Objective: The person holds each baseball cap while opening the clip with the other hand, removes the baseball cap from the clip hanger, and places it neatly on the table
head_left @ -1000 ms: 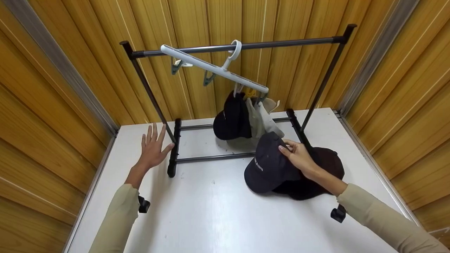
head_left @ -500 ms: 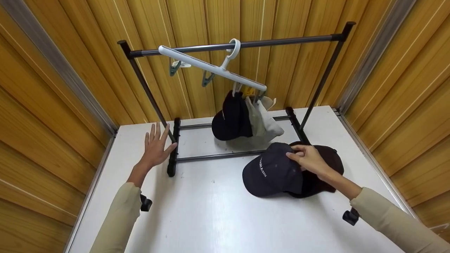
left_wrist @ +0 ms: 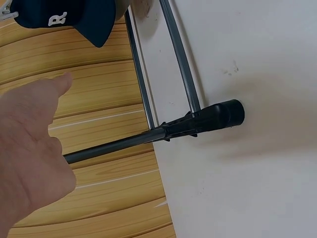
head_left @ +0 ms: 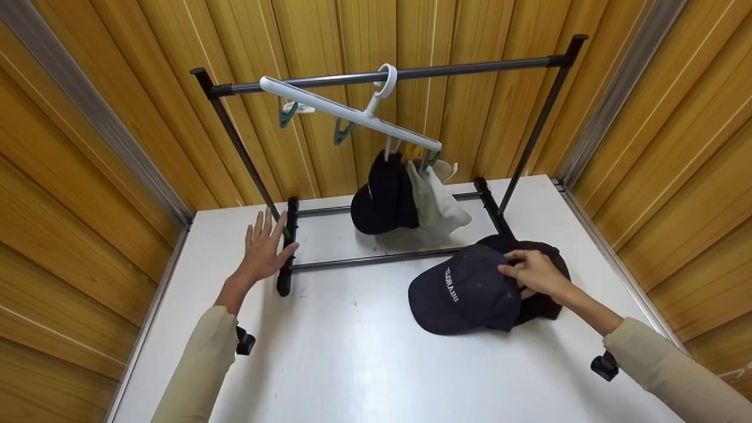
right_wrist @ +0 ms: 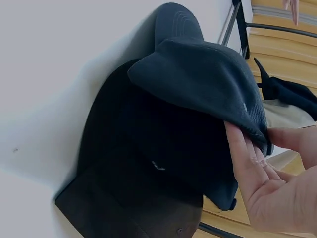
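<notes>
Because clips (head_left: 432, 157) hold them, caps (head_left: 382, 200) hang below the white hanger (head_left: 346, 112). Navy lettered cap (head_left: 461, 294): overlapping a darker cap (right_wrist: 143, 203), table's (head_left: 352, 364) right side; edge pinched by right hand (head_left: 539, 274), thumb opposing fingers, likely for steadiness. Left hand (head_left: 262, 254): spread, empty, near rack (head_left: 482, 69).

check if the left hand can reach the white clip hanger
Probably yes: the left hand holds nothing, and nothing seems to block its way to the white clip hanger, whose left end juts in front of the rack rail.
</notes>
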